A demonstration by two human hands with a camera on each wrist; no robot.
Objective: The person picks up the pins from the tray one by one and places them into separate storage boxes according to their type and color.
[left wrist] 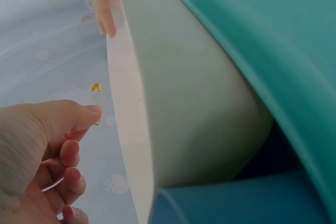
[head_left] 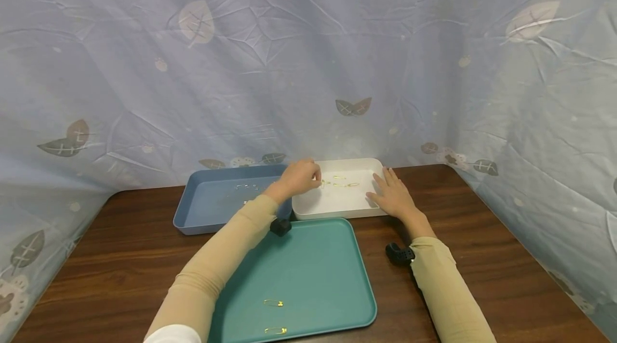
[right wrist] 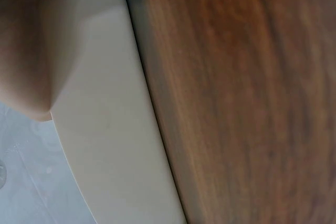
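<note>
Your left hand (head_left: 299,178) pinches gold safety pin (left wrist: 96,102) between thumb and fingertip, above left edge of white tray (head_left: 308,210); your right hand (head_left: 394,195) lies flat, fingers spread, on tray's right rim; risk: light pinch slips, pin drops outside tray onto table (head_left: 482,257); tray shifts if right hand lifts.

A dark wooden table (head_left: 482,257) carries three trays side by side: a blue tray (head_left: 202,209) at the back left, a white tray (head_left: 337,209) beside it (their walls touching), and a teal tray (head_left: 313,268) nearer.
</note>
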